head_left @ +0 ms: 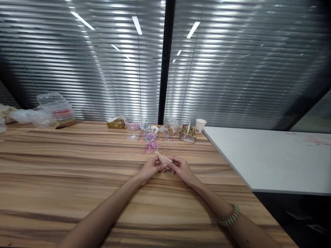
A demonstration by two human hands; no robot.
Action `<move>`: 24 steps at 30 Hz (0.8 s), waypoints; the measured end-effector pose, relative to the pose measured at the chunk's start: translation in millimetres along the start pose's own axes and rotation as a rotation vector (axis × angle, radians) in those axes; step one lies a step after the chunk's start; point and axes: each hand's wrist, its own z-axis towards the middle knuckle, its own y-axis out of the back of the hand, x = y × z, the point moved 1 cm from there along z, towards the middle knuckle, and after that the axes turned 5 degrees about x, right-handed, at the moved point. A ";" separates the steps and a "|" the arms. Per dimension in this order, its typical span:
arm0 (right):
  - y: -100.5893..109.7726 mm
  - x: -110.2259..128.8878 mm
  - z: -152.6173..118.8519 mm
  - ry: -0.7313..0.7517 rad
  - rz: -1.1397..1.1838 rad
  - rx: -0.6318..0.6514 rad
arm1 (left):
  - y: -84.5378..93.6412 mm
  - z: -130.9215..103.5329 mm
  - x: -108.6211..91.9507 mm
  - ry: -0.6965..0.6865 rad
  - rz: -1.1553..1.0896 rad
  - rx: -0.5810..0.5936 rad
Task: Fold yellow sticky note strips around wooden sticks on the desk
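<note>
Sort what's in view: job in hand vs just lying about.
Job in hand:
- pale item, held by left hand and right hand
- probably the small coloured pieces scattered just beyond it

Seemingly just lying about:
- paper cup
- left gold box
- right gold box
- clear plastic containers, far left

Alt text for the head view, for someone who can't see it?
A person's left hand and right hand together hold a small cream-coloured item over a wood-grain table. Beyond are scattered small pink and purple pieces, a gold box and a white paper cup, with horizontal blinds behind.
</note>
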 end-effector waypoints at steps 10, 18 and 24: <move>-0.2 2.2 -0.5 0.006 -0.010 0.017 | 0.0 0.6 1.4 -0.011 -0.007 0.019; -0.2 2.4 -0.7 -0.001 -0.022 0.021 | 0.1 0.8 1.8 -0.012 -0.009 0.014; -0.1 0.3 -0.2 -0.001 -0.024 0.015 | 0.6 1.1 2.7 -0.015 -0.012 0.028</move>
